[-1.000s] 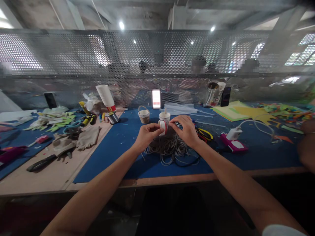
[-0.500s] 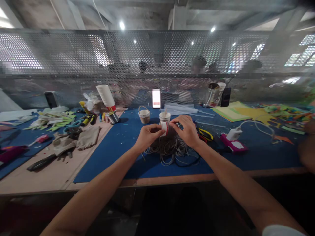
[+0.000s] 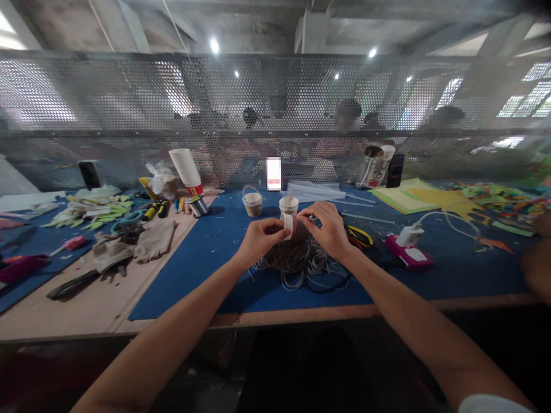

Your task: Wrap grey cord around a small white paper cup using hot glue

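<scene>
A small white and red paper cup is tilted on its side between my hands, partly wrapped in something brown. Around its left part, the fingers of my left hand are closed. My right hand is pinched at the cup's right end; what its fingertips hold is too small to tell. Under both hands lies a tangled heap of grey-brown cord. Just behind stand a small basket with a handle and a white cup with a stick in it.
Yellow-handled pliers and a magenta box with a white plug lie right. Clear strips and a bright phone are behind. Stacked cups, gloves and green pieces lie left. Part of another person shows far right.
The cup has turned slightly, and my left fingers have shifted a little on it. My right hand is almost unmoved.
</scene>
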A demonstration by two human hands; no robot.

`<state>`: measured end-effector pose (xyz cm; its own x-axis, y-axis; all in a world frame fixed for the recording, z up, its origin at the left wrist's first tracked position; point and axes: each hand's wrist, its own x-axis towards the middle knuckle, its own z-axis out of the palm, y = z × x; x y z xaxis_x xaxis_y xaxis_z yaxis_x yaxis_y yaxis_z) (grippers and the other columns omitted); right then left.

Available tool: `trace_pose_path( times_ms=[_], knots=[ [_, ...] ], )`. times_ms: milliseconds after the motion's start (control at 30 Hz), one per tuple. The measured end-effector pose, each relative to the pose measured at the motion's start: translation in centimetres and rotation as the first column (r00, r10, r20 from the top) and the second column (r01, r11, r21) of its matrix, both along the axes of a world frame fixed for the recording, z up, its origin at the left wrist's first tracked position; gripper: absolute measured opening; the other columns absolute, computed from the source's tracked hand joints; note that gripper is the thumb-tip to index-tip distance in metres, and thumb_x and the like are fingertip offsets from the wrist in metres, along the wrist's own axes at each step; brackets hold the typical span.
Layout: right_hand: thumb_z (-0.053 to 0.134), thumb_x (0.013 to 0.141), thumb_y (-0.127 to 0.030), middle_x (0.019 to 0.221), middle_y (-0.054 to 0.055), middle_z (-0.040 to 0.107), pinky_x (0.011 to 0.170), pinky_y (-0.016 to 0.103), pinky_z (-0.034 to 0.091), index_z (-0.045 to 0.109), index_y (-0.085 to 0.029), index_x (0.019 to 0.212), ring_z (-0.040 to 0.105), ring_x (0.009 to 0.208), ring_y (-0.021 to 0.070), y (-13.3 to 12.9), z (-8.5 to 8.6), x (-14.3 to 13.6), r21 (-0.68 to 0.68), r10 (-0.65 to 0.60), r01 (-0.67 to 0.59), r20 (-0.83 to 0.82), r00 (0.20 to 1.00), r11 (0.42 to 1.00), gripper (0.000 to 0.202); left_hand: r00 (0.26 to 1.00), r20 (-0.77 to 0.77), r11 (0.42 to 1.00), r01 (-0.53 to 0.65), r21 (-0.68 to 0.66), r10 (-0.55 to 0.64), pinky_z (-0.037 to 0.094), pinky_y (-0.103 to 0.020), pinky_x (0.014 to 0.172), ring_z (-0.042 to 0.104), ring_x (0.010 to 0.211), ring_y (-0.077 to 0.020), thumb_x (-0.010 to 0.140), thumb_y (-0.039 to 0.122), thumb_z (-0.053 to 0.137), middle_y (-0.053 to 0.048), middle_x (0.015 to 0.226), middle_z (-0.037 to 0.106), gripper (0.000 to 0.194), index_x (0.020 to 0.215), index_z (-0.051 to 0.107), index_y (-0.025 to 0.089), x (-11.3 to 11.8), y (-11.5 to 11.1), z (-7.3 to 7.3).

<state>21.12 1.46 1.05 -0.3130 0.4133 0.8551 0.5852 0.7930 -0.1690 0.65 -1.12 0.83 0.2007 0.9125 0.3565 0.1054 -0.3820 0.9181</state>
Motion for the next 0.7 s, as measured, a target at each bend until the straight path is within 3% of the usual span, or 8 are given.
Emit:
trace_pose_path(
  times_ms=[700],
  knots=[
    [0.057,0.097,-0.033,0.089,0.001,0.07,0.092,0.038,0.041,0.064,-0.026,0.094,0.063,0.091,0.0203,0.13,0.02,0.18,-0.007,-0.023,0.023,0.017,1.0,1.0,0.01,0.999,-0.01,0.999,0.036,0.01,-0.036,0.049,-0.025,0.067,0.062,0.07,-0.0142,0.076,0.032,0.075,-0.004,0.078,0.071,0.02,0.083,0.073,0.013,0.05,-0.37,0.27]
  ],
)
